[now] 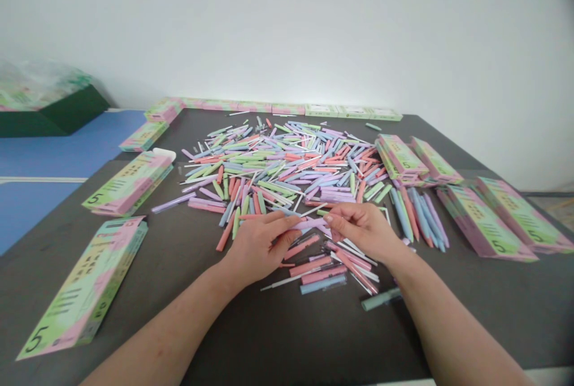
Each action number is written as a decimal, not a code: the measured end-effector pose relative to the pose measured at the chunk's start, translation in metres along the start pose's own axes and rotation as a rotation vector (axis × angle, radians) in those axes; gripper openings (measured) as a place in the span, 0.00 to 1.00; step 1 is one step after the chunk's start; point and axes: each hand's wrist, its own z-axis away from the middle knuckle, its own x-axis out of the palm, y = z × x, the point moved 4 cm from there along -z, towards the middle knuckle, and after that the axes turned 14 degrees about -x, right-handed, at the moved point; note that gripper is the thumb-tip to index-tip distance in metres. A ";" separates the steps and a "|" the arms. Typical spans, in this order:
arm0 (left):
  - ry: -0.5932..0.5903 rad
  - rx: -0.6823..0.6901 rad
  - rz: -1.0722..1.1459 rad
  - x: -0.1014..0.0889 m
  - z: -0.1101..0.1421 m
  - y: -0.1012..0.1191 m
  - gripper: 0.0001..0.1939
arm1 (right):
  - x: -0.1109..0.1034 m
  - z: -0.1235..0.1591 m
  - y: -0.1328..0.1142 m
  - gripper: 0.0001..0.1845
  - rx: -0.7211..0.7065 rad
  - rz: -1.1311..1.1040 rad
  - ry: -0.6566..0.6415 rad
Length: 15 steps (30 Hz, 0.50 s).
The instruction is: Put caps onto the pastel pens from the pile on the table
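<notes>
Between my two hands is a purple pen barrel (310,224), held level just above the near side of the pile. My left hand (263,244) is closed on its left end, thumb and forefinger pinching it. The fingertips of my right hand (361,227) pinch the right end. Beneath and in front of the hands lie loose pink pen barrels (316,266), a blue barrel (323,284) and thin white refills (287,281). Behind them spreads a large heap of pastel pen parts (278,165). A grey-green barrel (381,299) lies below my right wrist.
Printed cartons (85,284) marked 5 lie at the left, and more cartons (493,224) stand in stacks at the right. A row of boxes (287,108) lines the back edge of the dark table (251,338). At far left, a dark green bin (58,114) holds plastic-wrapped things.
</notes>
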 end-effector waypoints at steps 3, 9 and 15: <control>0.007 -0.002 0.004 -0.001 -0.001 0.000 0.11 | 0.002 0.000 -0.002 0.22 -0.004 -0.009 -0.009; -0.032 -0.040 0.094 -0.002 -0.002 0.000 0.12 | 0.001 0.000 -0.009 0.13 -0.112 -0.112 0.121; 0.007 0.018 0.044 -0.002 0.000 0.001 0.11 | 0.004 0.002 -0.008 0.09 -0.083 -0.084 0.219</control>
